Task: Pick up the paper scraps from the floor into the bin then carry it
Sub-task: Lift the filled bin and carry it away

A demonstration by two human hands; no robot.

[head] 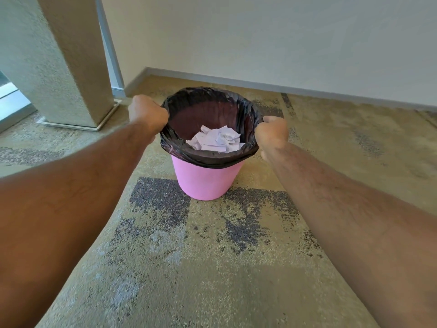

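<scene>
Both hands, left point(147, 113) and right point(272, 132), are fisted on opposite sides of the bin point(205, 178) rim, scraps point(216, 138) already inside, no strays visible on the carpet point(212, 256), so only carrying's left.

Both bare forearms reach straight out and forward, well apart at the elbows and drawing closer toward the wrists. The left hand point(147, 114) is curled into a tight fist with its back turned up and the knuckles facing away, the fingers folded under and out of sight. The right hand point(272, 132) is likewise clenched, its thumb point(272, 119) lying across the top, the wrist bent slightly inward. Each fist is closed on the black plastic liner point(208, 159) at the rim of the pink plastic bin point(203, 181), left hand on the left edge, right hand on the right edge.
</scene>
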